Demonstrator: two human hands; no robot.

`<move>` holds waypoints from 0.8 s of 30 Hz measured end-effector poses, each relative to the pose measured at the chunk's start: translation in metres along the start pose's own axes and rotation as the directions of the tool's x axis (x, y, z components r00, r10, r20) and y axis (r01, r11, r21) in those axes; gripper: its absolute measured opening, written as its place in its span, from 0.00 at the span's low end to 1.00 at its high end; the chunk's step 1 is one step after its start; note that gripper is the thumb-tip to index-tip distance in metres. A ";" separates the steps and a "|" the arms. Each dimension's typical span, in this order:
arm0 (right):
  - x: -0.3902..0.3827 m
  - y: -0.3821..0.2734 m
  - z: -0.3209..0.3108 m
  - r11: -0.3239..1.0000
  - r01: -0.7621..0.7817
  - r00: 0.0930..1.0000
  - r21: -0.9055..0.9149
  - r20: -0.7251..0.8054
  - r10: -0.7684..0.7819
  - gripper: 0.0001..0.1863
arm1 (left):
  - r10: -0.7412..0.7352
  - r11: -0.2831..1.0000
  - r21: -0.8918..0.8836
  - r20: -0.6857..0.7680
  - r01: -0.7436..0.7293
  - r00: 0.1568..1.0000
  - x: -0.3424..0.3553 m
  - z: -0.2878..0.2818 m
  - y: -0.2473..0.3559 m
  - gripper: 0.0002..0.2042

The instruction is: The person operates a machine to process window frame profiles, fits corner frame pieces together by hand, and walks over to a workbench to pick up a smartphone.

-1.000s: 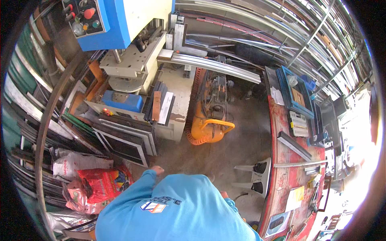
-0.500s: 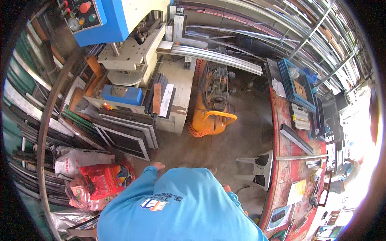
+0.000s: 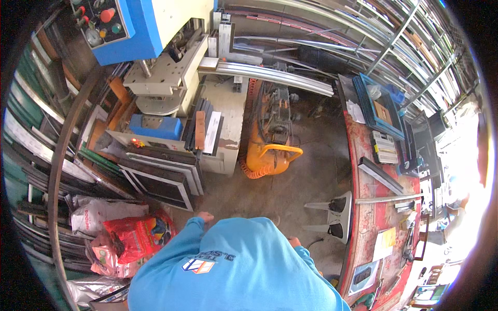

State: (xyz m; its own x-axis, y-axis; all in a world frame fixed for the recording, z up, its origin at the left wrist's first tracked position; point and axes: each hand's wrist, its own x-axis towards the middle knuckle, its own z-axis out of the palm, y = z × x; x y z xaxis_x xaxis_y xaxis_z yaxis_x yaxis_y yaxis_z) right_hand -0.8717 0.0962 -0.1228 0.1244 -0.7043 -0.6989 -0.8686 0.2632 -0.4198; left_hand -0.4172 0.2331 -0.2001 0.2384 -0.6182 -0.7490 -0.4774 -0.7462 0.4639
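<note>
Head view: a printed red bag [image 3: 129, 241] sits far left, I guess to spare the walkway. Framed panels [image 3: 158, 181] lean by the machine [image 3: 220, 163], probably for support. Left hand [image 3: 206, 216] is nearest them, loosely curled; can't tell if it's gripping anything. Blue shirt [image 3: 223, 282] has lettering plus a logo. Right hand [image 3: 294, 241] is mostly hidden, grip unclear, near a white chair [image 3: 340, 219].
</note>
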 end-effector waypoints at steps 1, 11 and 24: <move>-0.001 -0.001 0.000 1.000 0.003 1.000 0.020 0.013 -0.003 0.18 | 0.031 0.994 0.106 -0.029 -0.028 0.999 0.000 0.000 -0.001 0.23; -0.022 -0.010 0.000 0.997 -0.030 1.000 0.067 0.009 0.030 0.16 | 0.007 0.992 -0.125 0.064 0.001 0.998 -0.012 -0.002 -0.001 0.21; -0.018 0.031 0.022 0.996 -0.039 0.999 0.080 -0.018 0.040 0.19 | 0.044 0.997 -0.063 0.092 -0.038 0.995 -0.006 -0.010 0.020 0.17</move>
State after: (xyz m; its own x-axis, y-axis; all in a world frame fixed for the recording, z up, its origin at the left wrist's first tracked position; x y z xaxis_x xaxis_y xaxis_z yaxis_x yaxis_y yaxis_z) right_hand -0.8902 0.1313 -0.1357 0.0809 -0.7046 -0.7049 -0.8319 0.3418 -0.4371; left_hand -0.4195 0.2194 -0.1817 0.1379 -0.6251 -0.7682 -0.4320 -0.7360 0.5213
